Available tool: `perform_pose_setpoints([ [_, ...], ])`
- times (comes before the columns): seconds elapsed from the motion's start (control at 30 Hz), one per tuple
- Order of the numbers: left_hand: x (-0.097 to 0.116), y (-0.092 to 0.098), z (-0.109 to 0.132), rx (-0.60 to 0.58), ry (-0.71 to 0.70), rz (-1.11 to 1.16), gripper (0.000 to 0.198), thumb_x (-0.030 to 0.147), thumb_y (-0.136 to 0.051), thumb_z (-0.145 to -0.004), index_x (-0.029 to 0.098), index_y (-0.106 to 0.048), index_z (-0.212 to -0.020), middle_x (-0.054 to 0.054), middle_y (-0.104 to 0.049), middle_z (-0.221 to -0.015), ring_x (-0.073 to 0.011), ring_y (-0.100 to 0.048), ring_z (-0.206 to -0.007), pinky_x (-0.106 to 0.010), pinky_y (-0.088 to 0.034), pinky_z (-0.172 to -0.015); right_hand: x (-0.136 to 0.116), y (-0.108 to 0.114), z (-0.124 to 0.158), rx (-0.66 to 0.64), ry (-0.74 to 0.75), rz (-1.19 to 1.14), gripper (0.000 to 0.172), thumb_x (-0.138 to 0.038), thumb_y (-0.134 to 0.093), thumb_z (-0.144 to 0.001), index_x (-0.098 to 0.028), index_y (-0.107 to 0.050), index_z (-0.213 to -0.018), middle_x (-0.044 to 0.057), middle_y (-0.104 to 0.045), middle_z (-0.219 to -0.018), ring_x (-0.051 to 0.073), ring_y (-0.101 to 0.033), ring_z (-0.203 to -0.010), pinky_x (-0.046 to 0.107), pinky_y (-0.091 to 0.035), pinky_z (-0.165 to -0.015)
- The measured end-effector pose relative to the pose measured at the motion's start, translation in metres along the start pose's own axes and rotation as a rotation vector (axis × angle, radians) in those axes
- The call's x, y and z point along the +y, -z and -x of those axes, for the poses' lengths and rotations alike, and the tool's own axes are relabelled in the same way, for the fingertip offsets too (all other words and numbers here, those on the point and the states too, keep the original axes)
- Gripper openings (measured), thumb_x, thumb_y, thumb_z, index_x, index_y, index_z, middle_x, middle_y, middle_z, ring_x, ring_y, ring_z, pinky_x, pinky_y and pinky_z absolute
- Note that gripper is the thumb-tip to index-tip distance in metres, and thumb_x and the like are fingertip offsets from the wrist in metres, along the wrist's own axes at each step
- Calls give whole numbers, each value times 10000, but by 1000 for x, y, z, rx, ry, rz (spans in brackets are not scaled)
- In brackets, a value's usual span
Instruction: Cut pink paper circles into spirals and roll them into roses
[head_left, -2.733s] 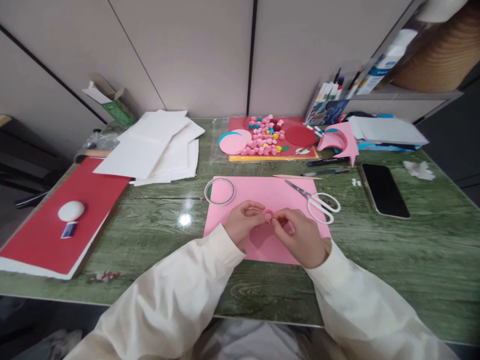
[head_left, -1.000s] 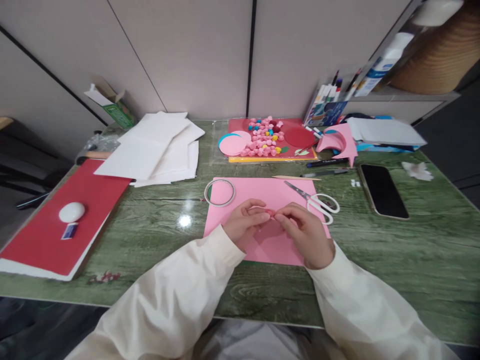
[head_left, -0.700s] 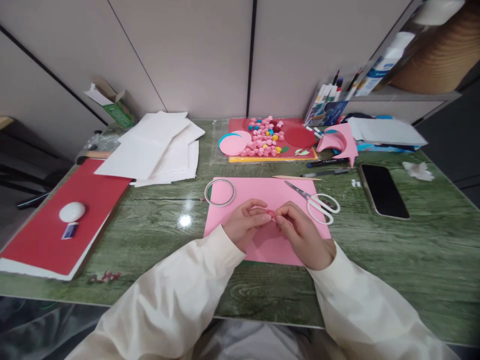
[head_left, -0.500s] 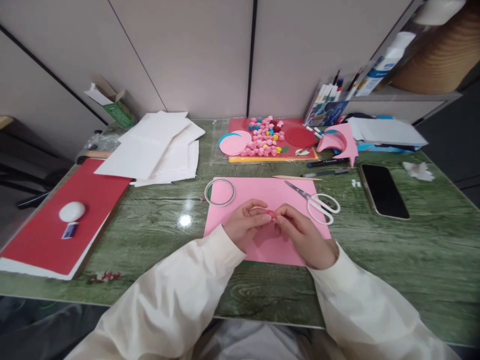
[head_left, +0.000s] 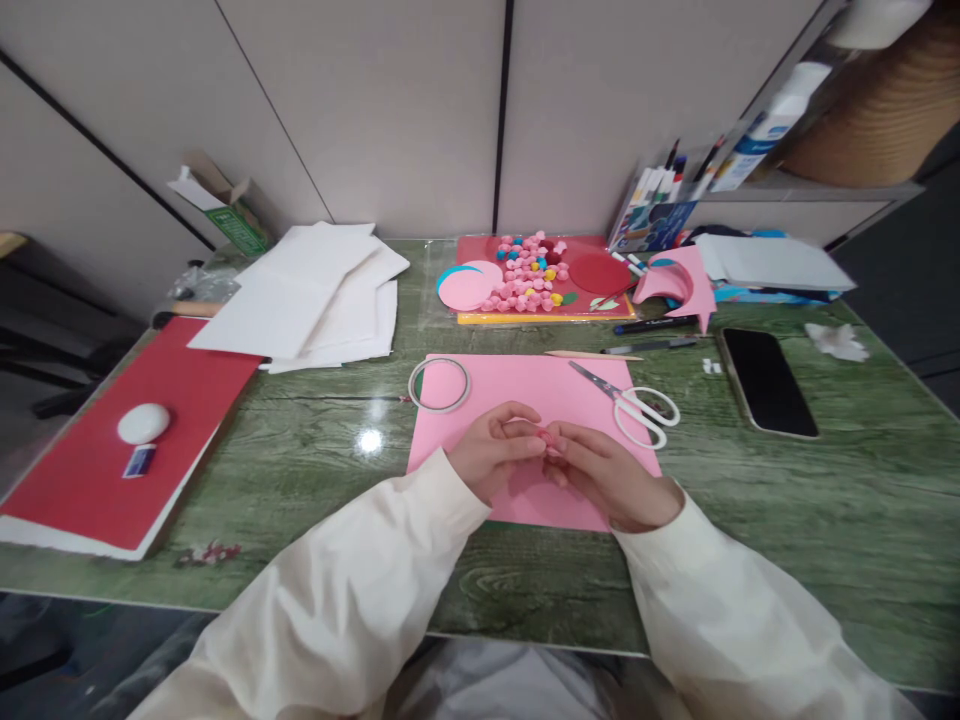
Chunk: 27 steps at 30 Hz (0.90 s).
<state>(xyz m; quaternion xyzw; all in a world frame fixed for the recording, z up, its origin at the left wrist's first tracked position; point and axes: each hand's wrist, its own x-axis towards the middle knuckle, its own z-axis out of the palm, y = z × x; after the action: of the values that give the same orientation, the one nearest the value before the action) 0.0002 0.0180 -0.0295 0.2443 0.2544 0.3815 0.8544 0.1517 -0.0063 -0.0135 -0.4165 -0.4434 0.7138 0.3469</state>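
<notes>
Between the fingertips of both hands is a small piece of pink paper [head_left: 550,437], rolled or folded and partly hidden. My left hand [head_left: 495,450] pinches its left side with thumb and forefinger. On its other side, my right hand [head_left: 611,475] pinches it too. Both are held over a pink sheet [head_left: 525,385] on the green table. White-handled scissors [head_left: 637,410] lie on the sheet's right edge, blades partly apart. A roll of tape [head_left: 412,384] rests at its upper left corner.
Behind the sheet, small pink, blue and yellow paper pieces [head_left: 525,290] sit on red card. White papers [head_left: 300,290] and a red sheet [head_left: 180,400] with a white round object [head_left: 144,424] lie left. A phone [head_left: 769,382] and pens [head_left: 652,325] lie right.
My right hand has shifted slightly and its fingers have closed further round the pink paper piece. The left hand stays almost in place. The things on the table have not moved.
</notes>
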Motion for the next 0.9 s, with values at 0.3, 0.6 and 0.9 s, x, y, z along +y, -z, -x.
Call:
perform_pose_setpoints([
  [0.3, -1, -1, -1, -60, -7, 26, 290, 103, -702, -580, 146, -536, -814, -15, -665, -675, -151, -616, -656, -326, -465, -663, 0, 0, -1, 110, 62, 360, 170, -300, -424, -821, -176, -472, -716, -35, -457, -601, 105, -431, -570, 233, -353, -553],
  [0.6, 2, -4, 0, -4, 38, -6, 305, 106, -730, -538, 148, -544, -776, 5, -642, -637, -109, -606, -667, -278, -433, -733, -12, 51, 4, 711, 336, 782, 101, -250, -441, -807, -193, -508, -757, -23, -500, -597, 129, -477, -563, 249, -362, -575],
  [0.9, 3, -3, 0, 50, 39, -18, 300, 87, -716, -536, 150, -537, -769, -5, -644, -650, -88, -596, -685, -201, -399, -644, -17, 173, 35, 1143, 349, 994, 147, -266, -519, -764, -175, -595, -850, 29, -607, -669, 183, -532, -591, 295, -335, -599],
])
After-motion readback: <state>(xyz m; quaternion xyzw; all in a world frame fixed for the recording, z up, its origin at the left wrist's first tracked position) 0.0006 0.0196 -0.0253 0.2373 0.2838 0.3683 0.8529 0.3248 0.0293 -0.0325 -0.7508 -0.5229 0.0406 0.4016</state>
